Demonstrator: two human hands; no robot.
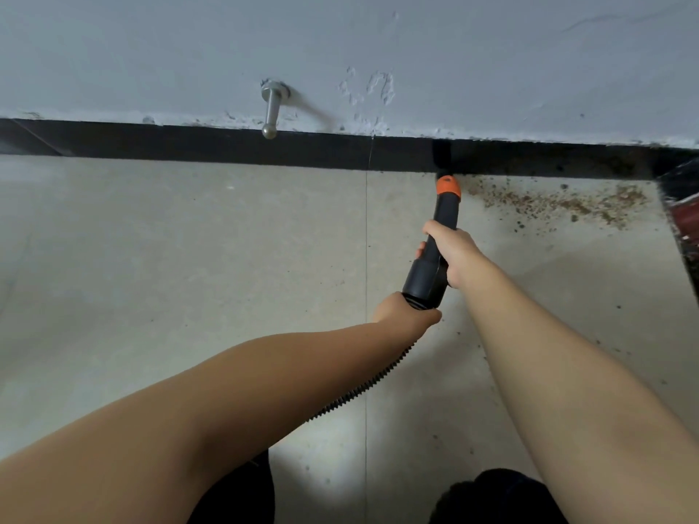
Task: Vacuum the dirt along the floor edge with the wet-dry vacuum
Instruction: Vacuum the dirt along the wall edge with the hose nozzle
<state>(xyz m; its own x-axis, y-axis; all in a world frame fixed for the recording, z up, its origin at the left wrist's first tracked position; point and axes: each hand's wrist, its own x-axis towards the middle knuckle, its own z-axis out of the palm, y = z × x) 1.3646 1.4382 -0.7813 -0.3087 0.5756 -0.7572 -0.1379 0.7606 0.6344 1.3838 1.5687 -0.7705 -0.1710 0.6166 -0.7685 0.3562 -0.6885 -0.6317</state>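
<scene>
Hands (427,281) grip nozzle (440,228), tip beside dirt (559,204).

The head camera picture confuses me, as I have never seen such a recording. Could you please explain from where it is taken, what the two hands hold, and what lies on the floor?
There is no robot here. A person wears a camera on the head, so this one picture looks forward and down along their own two arms to the floor and the wall.

The right hand grips the black vacuum nozzle, which has an orange tip. The tip touches the floor right at the black baseboard. The left hand holds the rear end of the nozzle, where the ribbed black hose joins it.

On the pale floor, brown dirt is scattered along the edge, to the right of the tip. To the left of the tip the edge looks clean.

A metal door stopper sticks out from the wall.
</scene>
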